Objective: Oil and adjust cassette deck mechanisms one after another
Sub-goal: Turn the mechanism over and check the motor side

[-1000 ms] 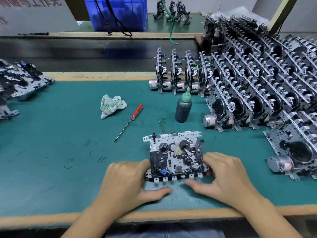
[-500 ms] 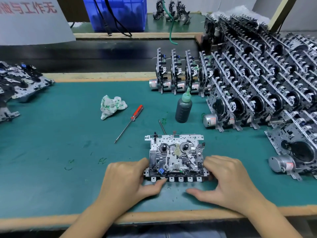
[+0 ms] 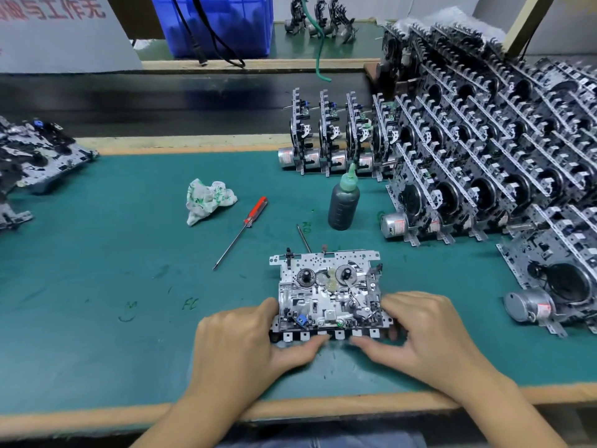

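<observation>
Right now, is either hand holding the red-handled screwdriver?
No. The screwdriver lies alone on the green mat, while the left hand and right hand grip the cassette deck mechanism.

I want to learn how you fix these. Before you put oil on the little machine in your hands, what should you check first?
1. Flat silver cassette deck mechanism lies on the green bench mat, gears facing up: ok.
2. Left hand and right hand grip its sides and steady it: ok.
3. Dark grey oil bottle with green nozzle stands upright just behind it: ok.
4. A hand is free to lift the bottle: not ok, both are busy.
5. Red-handled screwdriver lies nearby: ok.
6. Crumpled white cloth ready for drips: ok.
7. Oil left in bottle: cannot tell.
</observation>
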Demonstrator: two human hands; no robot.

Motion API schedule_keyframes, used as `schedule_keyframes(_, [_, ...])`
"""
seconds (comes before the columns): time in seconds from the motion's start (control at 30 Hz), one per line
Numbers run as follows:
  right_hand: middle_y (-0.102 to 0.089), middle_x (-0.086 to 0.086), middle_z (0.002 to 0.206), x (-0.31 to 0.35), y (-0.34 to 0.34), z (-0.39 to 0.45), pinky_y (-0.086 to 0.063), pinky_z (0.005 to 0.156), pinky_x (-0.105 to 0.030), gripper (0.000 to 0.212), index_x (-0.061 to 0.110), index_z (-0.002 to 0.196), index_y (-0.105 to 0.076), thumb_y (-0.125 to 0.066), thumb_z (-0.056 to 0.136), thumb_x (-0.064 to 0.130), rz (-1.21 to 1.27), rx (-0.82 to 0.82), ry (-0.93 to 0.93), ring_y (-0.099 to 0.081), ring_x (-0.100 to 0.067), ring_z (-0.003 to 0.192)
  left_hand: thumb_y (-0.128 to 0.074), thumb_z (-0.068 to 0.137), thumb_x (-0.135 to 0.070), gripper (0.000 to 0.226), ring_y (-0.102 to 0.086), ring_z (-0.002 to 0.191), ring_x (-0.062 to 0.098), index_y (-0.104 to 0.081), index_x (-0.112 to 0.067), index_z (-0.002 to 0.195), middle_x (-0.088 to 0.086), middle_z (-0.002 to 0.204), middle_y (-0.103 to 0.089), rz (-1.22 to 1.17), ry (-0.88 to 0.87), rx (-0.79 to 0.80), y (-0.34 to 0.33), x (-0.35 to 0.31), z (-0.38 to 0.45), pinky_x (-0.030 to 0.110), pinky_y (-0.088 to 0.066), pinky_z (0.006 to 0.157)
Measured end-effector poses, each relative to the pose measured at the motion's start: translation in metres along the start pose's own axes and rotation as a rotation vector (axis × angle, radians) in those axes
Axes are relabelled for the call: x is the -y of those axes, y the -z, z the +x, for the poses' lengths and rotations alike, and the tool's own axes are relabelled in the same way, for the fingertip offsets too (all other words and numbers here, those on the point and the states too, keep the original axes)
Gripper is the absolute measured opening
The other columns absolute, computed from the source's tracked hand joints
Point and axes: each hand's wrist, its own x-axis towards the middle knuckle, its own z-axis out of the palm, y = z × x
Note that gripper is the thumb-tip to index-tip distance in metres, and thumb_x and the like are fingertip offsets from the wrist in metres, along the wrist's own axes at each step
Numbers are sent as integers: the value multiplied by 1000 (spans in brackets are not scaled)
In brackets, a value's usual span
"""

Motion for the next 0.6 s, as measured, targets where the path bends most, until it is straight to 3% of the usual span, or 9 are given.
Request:
schedule_keyframes(0.17, [-23, 13, 53, 4, 2, -2, -15, 50, -20, 50, 20, 52, -34, -57, 72, 60, -43, -10, 5, -24, -8, 47, -49, 58, -82, 65, -39, 28, 21, -34, -19, 48, -1, 32, -35, -75, -59, 46, 2, 4, 2, 20, -29, 34])
schedule_keyframes(0.3, [-20, 14, 54, 5, 3, 0, -17, 47, -20, 49, 23, 59, -26, -54, 70, 61, -66, -23, -25, -22, -7, 46, -51, 53, -86, 66, -38, 28, 17, -25, -26, 57, -3, 32, -35, -128, -106, 70, 3, 5, 2, 21, -33, 31])
schedule_keyframes(0.47, [-26, 11, 44, 5, 3, -2, -22, 44, -16, 55, 22, 51, -29, -58, 65, 66, -11, -53, -110, -25, -8, 42, -54, 60, -80, 70, -38, 28, 14, -37, -15, 44, -4, 32, -35, -118, -195, 72, 2, 8, -1, 21, -33, 30])
schedule_keyframes(0.6, [-20, 14, 53, 1, 4, -3, -20, 46, -21, 50, 24, 57, -26, -57, 70, 61, 15, -8, -38, -22, -6, 48, -51, 62, -77, 63, -42, 29, 14, -44, -16, 45, -4, 32, -37, -81, -154, 82, 2, 6, -1, 18, -32, 31])
